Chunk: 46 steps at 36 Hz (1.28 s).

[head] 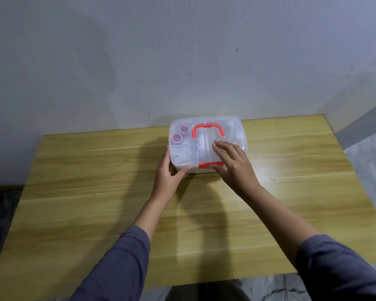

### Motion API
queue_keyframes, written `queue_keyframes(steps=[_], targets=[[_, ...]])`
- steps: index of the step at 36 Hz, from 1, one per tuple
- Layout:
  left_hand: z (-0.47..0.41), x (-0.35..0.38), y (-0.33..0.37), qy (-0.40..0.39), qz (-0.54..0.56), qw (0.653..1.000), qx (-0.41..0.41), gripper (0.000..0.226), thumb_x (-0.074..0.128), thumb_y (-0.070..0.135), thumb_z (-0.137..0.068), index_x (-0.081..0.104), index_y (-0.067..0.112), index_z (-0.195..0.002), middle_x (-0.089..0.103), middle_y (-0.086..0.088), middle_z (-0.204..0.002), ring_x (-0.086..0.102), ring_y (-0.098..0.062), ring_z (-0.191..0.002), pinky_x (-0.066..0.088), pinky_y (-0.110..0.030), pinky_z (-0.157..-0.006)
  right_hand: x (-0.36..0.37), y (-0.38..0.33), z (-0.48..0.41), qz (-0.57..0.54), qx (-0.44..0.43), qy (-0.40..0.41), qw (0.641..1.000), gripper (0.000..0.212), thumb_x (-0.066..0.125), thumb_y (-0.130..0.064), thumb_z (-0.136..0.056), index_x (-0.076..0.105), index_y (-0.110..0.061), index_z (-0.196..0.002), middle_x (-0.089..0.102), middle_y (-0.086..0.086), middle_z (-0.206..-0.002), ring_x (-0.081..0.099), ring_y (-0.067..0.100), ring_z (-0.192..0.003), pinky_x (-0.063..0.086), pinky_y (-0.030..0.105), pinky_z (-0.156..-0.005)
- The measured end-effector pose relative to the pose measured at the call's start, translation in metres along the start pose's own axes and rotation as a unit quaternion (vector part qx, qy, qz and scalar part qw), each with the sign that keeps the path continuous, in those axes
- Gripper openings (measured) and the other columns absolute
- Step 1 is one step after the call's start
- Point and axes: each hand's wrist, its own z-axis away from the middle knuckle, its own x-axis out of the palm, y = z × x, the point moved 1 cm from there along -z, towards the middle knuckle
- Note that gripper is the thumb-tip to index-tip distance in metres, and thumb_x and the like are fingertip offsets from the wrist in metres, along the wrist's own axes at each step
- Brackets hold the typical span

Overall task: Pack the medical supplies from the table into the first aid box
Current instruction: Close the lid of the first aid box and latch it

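One wooden table fills the view, and on it, toward the far edge by the wall, sits the first aid box — clear plastic, lid down, orange handle folded flat on top. No loose supplies show on the wood around the box, so packing looks finished and latching is the step in hand. At the box's near left corner, the left hand is spread open, fingers along the side wall, thumb on the front edge, bracing rather than gripping. The right hand lies flat on the lid, fingers relaxed and splayed, thumb beside the orange latch at the box's front. Done well — press down evenly, keep that left brace firm, then thumb the latch home. Inside, near the box's far left corner, two red-capped containers show.
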Motion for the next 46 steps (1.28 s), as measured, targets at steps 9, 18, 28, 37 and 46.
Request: queue_keyframes(steps=[9,18,28,37,46], targets=[[0.001,-0.003,0.007,-0.03,-0.012,0.999,0.006,0.081,0.075,0.037,-0.074,0.031,0.03,-0.141,0.048,0.009,-0.139,0.046,-0.005,-0.127,0.039,-0.04,-0.108,-0.014,-0.002,-0.005,-0.062,0.032,-0.045,0.997,0.05,0.072,-0.024,-0.077,0.058,-0.004,-0.12,0.061,0.012,-0.124,0.055,0.029,-0.116,0.05,0.043,-0.096],[-0.01,-0.004,0.023,-0.021,-0.081,0.996,0.026,0.106,0.072,0.04,-0.075,-0.003,0.028,-0.148,0.005,0.007,-0.159,0.007,-0.006,-0.144,0.017,-0.037,-0.118,-0.025,0.014,0.001,-0.143,0.204,0.004,0.968,0.075,0.062,-0.041,-0.083,0.029,-0.008,-0.142,0.029,0.009,-0.15,0.024,0.02,-0.14,0.022,0.031,-0.114],[-0.037,0.006,0.028,-0.027,-0.082,0.994,0.065,0.103,0.069,0.057,-0.068,0.01,0.027,-0.148,0.021,0.006,-0.154,0.021,-0.006,-0.139,0.03,-0.044,-0.113,-0.019,0.034,0.0,-0.251,0.257,-0.029,0.933,0.081,0.067,-0.031,-0.081,0.02,-0.017,-0.145,0.019,-0.002,-0.154,0.016,-0.001,-0.136,0.017,0.02,-0.11],[-0.071,0.011,0.038,-0.041,-0.088,0.991,0.097,0.088,0.073,0.038,-0.074,0.015,0.038,-0.14,0.027,0.014,-0.139,0.028,0.005,-0.124,0.029,-0.026,-0.104,-0.017,0.05,-0.029,-0.26,0.266,-0.029,0.928,0.082,0.069,-0.029,-0.08,0.021,-0.013,-0.145,0.022,0.003,-0.152,0.02,0.005,-0.136,0.018,0.019,-0.108],[-0.073,0.014,0.036,-0.039,-0.095,0.991,0.086,0.092,0.075,0.031,-0.075,0.015,0.028,-0.145,0.027,0.012,-0.138,0.028,0.002,-0.125,0.029,-0.024,-0.102,-0.019,0.055,-0.032,-0.262,0.271,-0.042,0.925,0.082,0.069,-0.028,-0.08,0.021,-0.013,-0.145,0.021,0.005,-0.153,0.019,0.015,-0.142,0.018,0.023,-0.111]])
